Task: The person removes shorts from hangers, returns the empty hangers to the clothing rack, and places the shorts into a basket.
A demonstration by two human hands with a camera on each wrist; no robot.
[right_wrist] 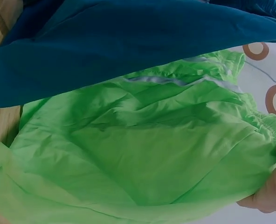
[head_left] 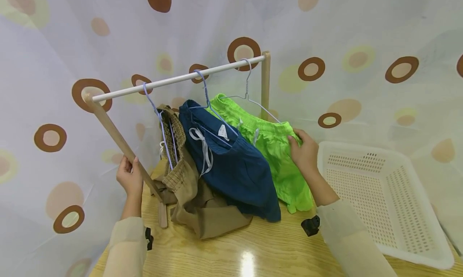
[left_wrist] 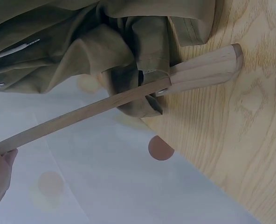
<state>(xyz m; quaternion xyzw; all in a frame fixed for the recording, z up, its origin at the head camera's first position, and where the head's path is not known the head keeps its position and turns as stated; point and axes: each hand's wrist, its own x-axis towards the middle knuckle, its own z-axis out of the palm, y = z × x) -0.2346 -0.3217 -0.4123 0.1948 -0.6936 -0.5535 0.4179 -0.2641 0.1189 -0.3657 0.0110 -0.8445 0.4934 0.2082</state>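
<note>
My left hand (head_left: 131, 178) grips the near wooden post (head_left: 113, 132) of a small garment rack, about midway up. In the left wrist view that post (left_wrist: 82, 115) runs down to a wooden foot (left_wrist: 208, 70) on the table. At the right end, my right hand (head_left: 305, 150) pinches the waistband corner of bright green shorts (head_left: 280, 160), which hang on a pale wire hanger (head_left: 247, 88). Dark blue shorts (head_left: 235, 172) with a white drawstring hang in the middle. Brown trousers (head_left: 195, 188) hang nearest the left post, their legs lying on the table.
A white rail (head_left: 173, 80) carries the three hangers and ends at the far wooden post (head_left: 265, 84). To the right stands a white perforated plastic basket (head_left: 416, 224) on the wood-grain table (head_left: 202, 257). A dotted curtain (head_left: 202, 23) surrounds the table behind and at the left.
</note>
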